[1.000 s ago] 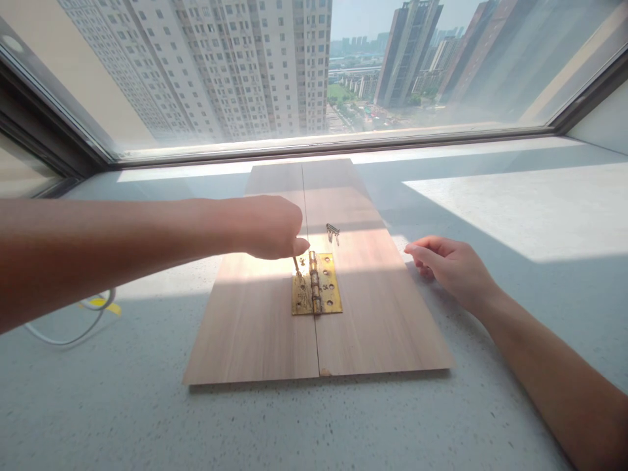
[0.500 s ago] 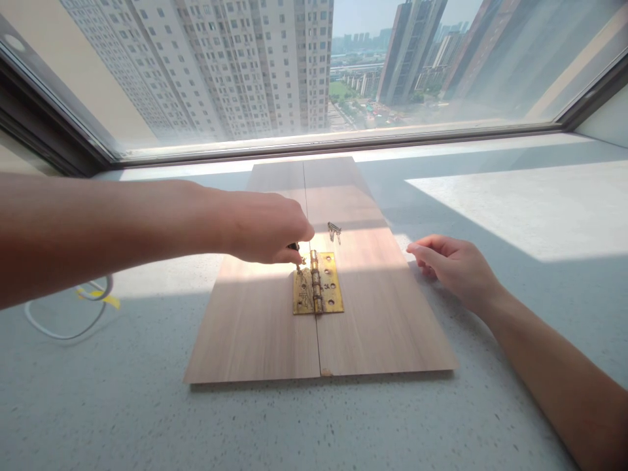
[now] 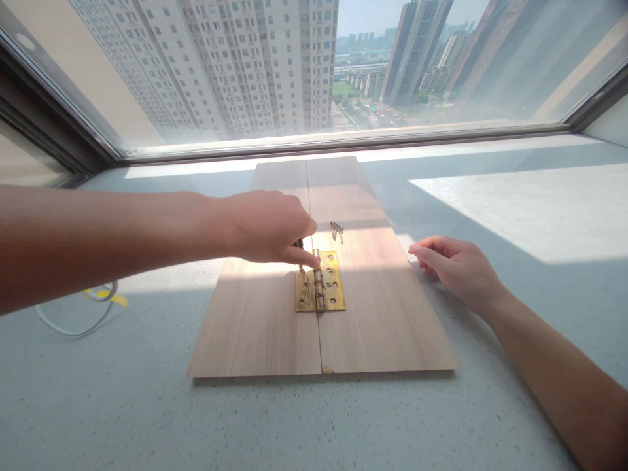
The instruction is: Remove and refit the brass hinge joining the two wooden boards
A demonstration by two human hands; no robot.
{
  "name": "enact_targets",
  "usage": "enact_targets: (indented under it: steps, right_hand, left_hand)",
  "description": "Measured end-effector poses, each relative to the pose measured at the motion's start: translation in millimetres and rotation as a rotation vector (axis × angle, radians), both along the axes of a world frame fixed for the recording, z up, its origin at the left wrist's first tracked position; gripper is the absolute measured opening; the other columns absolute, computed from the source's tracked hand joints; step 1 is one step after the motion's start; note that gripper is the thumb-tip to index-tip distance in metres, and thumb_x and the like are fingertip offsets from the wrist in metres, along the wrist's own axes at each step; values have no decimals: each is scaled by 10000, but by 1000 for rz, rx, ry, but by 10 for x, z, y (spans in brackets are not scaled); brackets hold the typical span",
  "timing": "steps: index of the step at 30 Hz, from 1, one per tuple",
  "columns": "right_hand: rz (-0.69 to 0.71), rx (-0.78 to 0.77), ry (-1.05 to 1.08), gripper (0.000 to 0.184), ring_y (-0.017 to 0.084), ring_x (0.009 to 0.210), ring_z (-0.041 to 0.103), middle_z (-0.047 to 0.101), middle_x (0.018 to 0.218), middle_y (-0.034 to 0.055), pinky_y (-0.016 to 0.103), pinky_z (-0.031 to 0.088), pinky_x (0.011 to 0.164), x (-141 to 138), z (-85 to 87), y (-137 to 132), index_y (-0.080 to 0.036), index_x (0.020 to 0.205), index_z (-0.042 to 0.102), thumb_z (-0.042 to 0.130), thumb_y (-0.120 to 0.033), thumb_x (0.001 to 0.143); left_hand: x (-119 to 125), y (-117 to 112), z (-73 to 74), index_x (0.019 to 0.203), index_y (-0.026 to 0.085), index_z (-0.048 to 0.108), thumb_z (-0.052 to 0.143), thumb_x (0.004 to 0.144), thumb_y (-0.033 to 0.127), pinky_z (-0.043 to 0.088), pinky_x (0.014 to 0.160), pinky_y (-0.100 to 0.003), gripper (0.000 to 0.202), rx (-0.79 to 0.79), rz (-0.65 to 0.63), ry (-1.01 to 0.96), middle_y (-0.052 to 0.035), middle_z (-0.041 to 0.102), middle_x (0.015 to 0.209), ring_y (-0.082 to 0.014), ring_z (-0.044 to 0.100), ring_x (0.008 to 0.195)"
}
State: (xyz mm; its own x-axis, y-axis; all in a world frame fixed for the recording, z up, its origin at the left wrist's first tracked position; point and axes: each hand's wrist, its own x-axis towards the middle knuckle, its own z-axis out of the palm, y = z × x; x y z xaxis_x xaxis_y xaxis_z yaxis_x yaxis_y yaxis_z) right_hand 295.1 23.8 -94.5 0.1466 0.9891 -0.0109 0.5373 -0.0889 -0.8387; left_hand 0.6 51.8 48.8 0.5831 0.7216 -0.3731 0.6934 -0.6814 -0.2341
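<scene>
My left hand (image 3: 275, 229) reaches in from the left over a brass hinge (image 3: 334, 278), closed round a short dark screwdriver (image 3: 298, 244). Most of this tool is hidden by the hand; its thin lower part points down at the upper left corner of the hinge. The thumb or a finger extends to the hinge's knuckle. The worn hinge lies flat across the seam between two wood-grain boards (image 3: 265, 340). Several screws (image 3: 336, 230) lie in a small pile above its right leaf. My right hand (image 3: 449, 265) rests curled beside the boards' right edge, nothing visible in its fingers.
The boards lie on a pale speckled sill (image 3: 147, 418) below a large window with a dark frame (image 3: 343, 142). A white cable (image 3: 73, 333) with a yellow tag (image 3: 118, 300) lies at the left. Bright sunlight falls across the sill at the right.
The thumb or finger of my left hand has stretched right to the hinge's knuckle, and more of the dark tool shows. My right hand stays put. The view has shifted slightly.
</scene>
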Motion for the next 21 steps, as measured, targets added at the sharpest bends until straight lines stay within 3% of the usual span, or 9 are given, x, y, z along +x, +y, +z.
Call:
enact_targets:
  steps: [3,8,15,21]
  right_hand:
    - [2,1,-4,319,113,508,445,523,550,-14,254,350,481,11,-20,6,-195,711,643,619,-508,767]
    - [6,-3,-6,306,115,521,456,525,560,-17,255,366,494,18,-33,13,-202,715,646,620,-502,772]
    - [1,0,-22,322,113,513,451,529,559,-15,251,358,479,5,-26,8,-195,713,648,622,-511,763]
    - [-12,-1,-28,316,110,522,467,553,586,-11,244,352,479,4,-29,9,-193,720,649,628,-506,762]
  left_hand:
    - [34,-35,16,655,166,640,240,838,705,349,551,-312,695,42,200,48,-99,567,574,-206,537,547]
    - [95,-20,33,742,159,685,378,844,593,381,629,-321,542,-10,317,99,-107,599,591,-250,600,677]
    - [103,20,24,699,146,649,409,859,490,316,499,-295,448,-49,189,101,-73,569,547,-149,465,446]
    - [20,34,7,688,169,651,457,877,439,311,520,-302,383,-34,-108,86,-66,593,609,-152,470,489]
